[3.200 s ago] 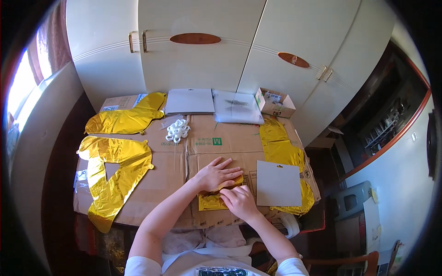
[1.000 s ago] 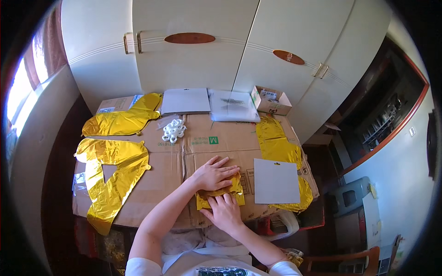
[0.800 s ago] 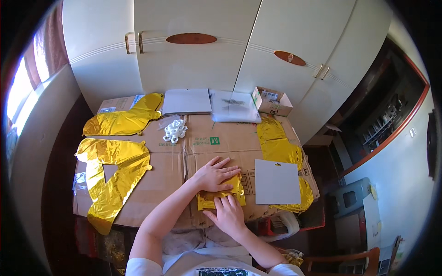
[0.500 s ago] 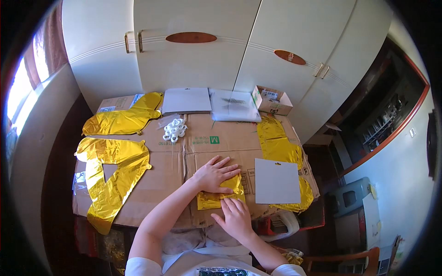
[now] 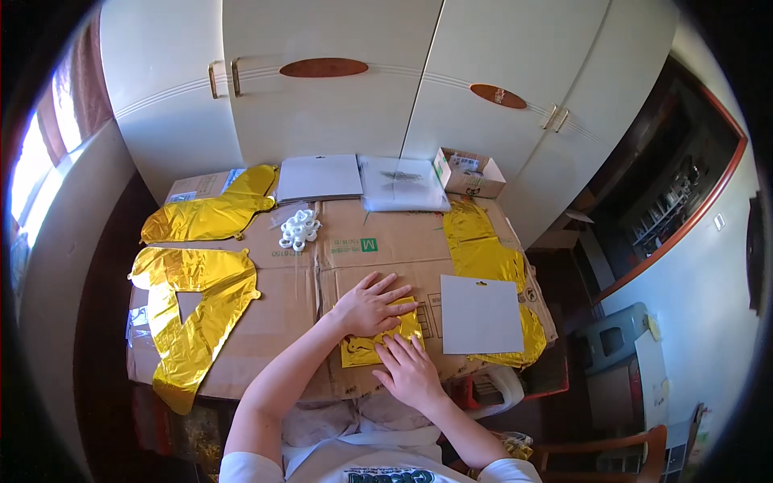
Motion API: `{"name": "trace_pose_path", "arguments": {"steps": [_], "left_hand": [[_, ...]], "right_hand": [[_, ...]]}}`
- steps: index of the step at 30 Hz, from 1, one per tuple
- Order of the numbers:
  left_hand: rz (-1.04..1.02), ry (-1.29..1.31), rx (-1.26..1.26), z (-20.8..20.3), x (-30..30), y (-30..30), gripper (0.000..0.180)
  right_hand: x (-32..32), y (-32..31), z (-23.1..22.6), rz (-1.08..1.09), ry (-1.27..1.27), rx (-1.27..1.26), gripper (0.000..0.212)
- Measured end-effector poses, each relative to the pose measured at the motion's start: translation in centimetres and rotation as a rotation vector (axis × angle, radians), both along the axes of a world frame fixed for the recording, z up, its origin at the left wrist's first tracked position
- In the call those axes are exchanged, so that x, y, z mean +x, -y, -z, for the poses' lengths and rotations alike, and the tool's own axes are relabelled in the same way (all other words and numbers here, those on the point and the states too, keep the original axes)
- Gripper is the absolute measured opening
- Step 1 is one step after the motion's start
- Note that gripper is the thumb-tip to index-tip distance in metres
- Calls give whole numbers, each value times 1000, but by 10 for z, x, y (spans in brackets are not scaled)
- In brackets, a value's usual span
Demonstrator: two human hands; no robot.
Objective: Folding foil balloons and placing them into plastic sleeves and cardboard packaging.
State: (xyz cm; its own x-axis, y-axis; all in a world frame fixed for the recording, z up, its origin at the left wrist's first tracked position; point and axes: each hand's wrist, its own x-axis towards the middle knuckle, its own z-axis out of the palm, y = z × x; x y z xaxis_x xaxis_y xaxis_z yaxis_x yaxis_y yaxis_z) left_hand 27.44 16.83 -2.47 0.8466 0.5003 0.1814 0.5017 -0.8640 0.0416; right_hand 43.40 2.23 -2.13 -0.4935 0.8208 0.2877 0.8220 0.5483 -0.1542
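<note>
A folded gold foil balloon [image 5: 357,354] lies flat on the cardboard in front of me. Across its upper part my left hand [image 5: 372,307] is spread flat, palm down. Just below, my right hand [image 5: 409,373] rests its outstretched fingers on the lower right of the foil. Both hands cover much of the packet, and neither grips anything. To the right, a white card [image 5: 481,315] with a hang hole lies partly over another gold foil balloon [image 5: 479,249]. Two more flat balloons are at the left, a triangular-holed one [image 5: 171,326] and a longer one [image 5: 211,214].
Flattened cardboard [image 5: 282,298] covers the table. Several small white rings [image 5: 299,230] sit in a heap. Along the back are a stack of white cards [image 5: 320,177], clear plastic bags [image 5: 403,185] and a small open box [image 5: 470,172]. Cabinets [image 5: 330,113] stand behind.
My right hand has slid slightly forward over the foil, toward my left hand. My left hand stays spread on top. The whole view has shifted a little.
</note>
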Motion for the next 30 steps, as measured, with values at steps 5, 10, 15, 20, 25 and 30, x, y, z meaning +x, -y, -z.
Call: {"name": "trace_pose_path", "arguments": {"steps": [5, 10, 15, 20, 25, 30], "left_hand": [[8, -24, -29, -10, 1, 3, 56], [1, -8, -4, -8, 2, 4, 58], [-32, 31, 58, 1, 1, 2, 61], [-9, 36, 109, -10, -11, 10, 60], [28, 23, -46, 3, -42, 34, 60], [-148, 91, -101, -8, -63, 94, 60]], "right_hand": [[1, 2, 0, 14, 21, 8, 48], [3, 3, 3, 3, 7, 9, 48], [2, 3, 8, 6, -41, 3, 48], [3, 3, 10, 10, -24, -14, 46], [2, 3, 7, 10, -26, -17, 46], [3, 5, 9, 1, -47, 0, 47]]}}
